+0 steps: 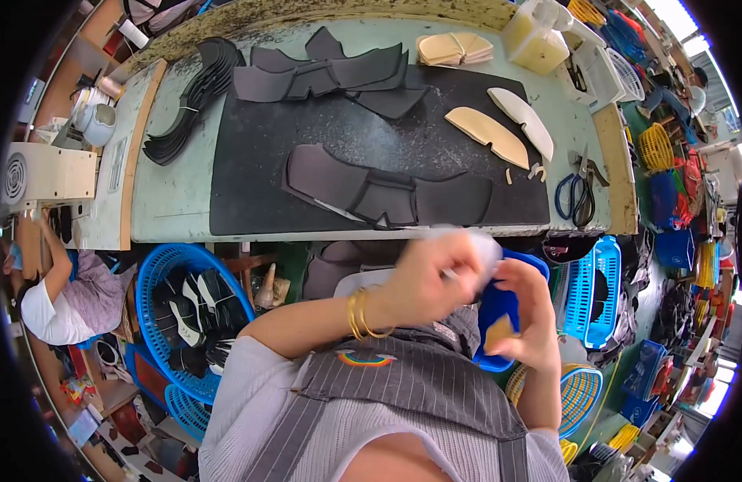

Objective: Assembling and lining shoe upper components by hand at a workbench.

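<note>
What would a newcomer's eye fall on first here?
Probably the large dark winged piece along the near edge of the black mat. Next, the blurred left hand before the bench, gold bracelets at its wrist. Then the bright blue basket, lower left.

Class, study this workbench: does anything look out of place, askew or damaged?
Slightly: small cream scraps lie loose on the black mat beside the larger curved cream pieces, perhaps stray offcuts. The dark panels at the far side overlap askew. No damage stands out.
</note>
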Demonstrator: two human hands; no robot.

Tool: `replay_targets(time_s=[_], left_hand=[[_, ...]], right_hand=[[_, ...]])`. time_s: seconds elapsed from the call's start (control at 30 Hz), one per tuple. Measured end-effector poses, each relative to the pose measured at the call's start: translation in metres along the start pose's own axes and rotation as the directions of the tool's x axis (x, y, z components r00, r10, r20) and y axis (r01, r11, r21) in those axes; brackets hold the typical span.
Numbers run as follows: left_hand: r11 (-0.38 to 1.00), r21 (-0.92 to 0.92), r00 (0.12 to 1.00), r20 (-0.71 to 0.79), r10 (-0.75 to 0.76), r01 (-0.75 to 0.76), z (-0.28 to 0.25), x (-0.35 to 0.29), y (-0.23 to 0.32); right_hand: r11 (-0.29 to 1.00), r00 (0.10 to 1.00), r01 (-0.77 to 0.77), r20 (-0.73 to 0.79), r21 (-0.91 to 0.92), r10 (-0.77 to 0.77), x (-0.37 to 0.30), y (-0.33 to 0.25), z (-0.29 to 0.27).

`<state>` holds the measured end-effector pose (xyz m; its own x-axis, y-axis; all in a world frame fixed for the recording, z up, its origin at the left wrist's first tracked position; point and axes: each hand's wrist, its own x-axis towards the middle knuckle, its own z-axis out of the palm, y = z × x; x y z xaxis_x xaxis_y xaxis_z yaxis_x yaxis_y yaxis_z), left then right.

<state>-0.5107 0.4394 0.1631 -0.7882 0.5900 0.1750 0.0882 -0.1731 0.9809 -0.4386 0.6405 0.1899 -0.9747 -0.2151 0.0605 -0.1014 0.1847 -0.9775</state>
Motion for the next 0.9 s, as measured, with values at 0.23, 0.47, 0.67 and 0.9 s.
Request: replay_targets(time_s=[0.23,0.47,0.67,0.9], left_hand=[[0.925,-0.166,0.927,-0.106,-0.36,0.341,-0.085,-0.006,-0.011],[0.908,0.113,0.83,-0.464,-0.311,0.403,-0.132,-0.009,-0.049],[0.817,0.372,0.865,-0.421,-0.274,0.44,-0.139,-0.009,-0.051],[0.498,0.761,0.908,-0.379,-0.18,0.416,-0.122,-0.005,-0.041]], right_hand=[[0.769,0.972,-0.053,-0.142,0.637,0.185,0.104,0.031,0.039],[0.974,0.97,-0.206,-0.111,0.098,0.217,0.131,0.096,0.05],[0.971,0.969,-0.239,-0.07,-0.026,0.237,0.132,0.101,0.048],[0.962,0.97,-0.232,-0.112,-0.147,0.216,0.129,0.095,0.053]])
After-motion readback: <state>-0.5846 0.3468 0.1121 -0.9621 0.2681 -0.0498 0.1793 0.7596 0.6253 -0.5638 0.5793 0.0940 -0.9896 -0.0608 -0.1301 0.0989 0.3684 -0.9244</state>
